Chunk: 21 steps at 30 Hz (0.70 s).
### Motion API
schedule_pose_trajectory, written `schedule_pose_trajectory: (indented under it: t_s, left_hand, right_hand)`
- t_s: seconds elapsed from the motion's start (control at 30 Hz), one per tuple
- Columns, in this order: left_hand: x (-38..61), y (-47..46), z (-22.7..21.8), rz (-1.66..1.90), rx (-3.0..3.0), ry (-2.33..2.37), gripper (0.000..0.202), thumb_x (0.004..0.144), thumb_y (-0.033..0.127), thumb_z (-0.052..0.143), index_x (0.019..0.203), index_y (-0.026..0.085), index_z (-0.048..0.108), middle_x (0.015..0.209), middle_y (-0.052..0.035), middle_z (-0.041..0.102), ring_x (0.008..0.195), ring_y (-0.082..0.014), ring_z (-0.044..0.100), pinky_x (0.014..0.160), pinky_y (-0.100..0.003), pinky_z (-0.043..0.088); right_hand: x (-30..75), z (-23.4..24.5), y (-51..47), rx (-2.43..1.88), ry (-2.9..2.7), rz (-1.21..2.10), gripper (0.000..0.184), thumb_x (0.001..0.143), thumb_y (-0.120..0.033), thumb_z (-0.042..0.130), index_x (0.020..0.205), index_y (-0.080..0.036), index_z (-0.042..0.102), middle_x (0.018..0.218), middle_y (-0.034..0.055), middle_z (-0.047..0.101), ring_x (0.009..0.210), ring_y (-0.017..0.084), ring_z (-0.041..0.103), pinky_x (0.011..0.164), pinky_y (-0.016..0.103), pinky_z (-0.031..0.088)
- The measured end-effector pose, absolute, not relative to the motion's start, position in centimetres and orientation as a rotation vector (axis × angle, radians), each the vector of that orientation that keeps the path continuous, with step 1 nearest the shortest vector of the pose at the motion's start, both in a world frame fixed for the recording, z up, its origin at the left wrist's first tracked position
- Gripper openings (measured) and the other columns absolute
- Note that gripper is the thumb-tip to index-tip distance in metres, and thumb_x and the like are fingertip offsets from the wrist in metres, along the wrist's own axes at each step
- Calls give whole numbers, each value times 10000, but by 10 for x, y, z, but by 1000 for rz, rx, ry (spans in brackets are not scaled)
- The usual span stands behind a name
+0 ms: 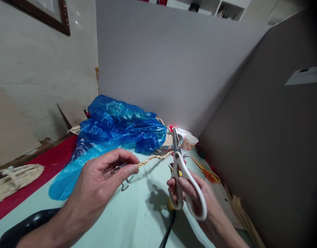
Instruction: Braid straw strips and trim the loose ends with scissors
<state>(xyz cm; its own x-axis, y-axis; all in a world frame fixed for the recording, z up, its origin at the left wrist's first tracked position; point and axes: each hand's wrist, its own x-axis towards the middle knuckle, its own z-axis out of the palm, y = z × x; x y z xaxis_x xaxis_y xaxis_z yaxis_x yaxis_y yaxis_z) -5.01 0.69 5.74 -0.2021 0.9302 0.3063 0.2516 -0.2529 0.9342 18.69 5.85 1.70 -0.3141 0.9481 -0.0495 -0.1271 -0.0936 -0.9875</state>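
Between the thumb and fingers of my left hand (106,179) is one end of a braided straw cord (154,157). The cord runs off to the right, above the pale green table. Metal wire loops, perhaps of a binder clip (126,185), stick out under that hand. My right hand (197,193) has its fingers through the handles of white-handled scissors (177,156). Their blades point up and look closed, near the cord's far part but with nothing visibly between them. Below the scissors, a yellow item (171,204) with a black cable is partly hidden.
A crumpled blue plastic bag (122,125) covers the back left of the table (122,220). A paper cup (190,142) and orange-handled scissors (211,175) are at the right. A coil of pale cord (16,181) lies on red cloth at left. Grey panels stand behind and right.
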Motion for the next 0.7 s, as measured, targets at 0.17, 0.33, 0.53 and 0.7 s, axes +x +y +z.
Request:
schedule_pose_trajectory:
  t_s: [0.17, 0.33, 0.53, 0.7]
  left_hand:
    - [-48, 6, 60, 1424, 1385, 1381, 162, 844, 402, 697, 777, 255, 707, 704, 32, 658, 656, -137, 570, 568, -200, 427]
    - [-44, 4, 61, 1376, 1441, 1431, 175, 788, 394, 732, 695, 247, 717, 666, 16, 660, 638, -160, 556, 597, -248, 421]
    - [-44, 9, 57, 1307, 1584, 1435, 156, 811, 356, 692, 692, 256, 684, 651, 19, 626, 622, -167, 549, 566, -250, 412]
    - [-44, 13, 52, 1256, 1650, 1385, 187, 843, 380, 659, 711, 247, 663, 654, 25, 578, 595, -147, 514, 530, -231, 406]
  right_hand:
    - [159, 26, 57, -972, -1055, 1630, 497, 712, -447, 883, 1039, -144, 663, 929, 126, 761, 784, 183, 700, 674, 271, 554]
    - [127, 41, 72, -870, -931, 1598, 497, 651, -399, 923, 957, -142, 627, 891, 90, 739, 758, 164, 687, 673, 268, 557]
    - [113, 40, 83, -748, -865, 1551, 472, 651, -329, 917, 974, -185, 604, 808, 12, 699, 664, 121, 611, 607, 234, 485]
    - [113, 40, 80, -734, -823, 1575, 488, 639, -299, 913, 979, -191, 581, 760, -9, 679, 590, 106, 556, 561, 230, 441]
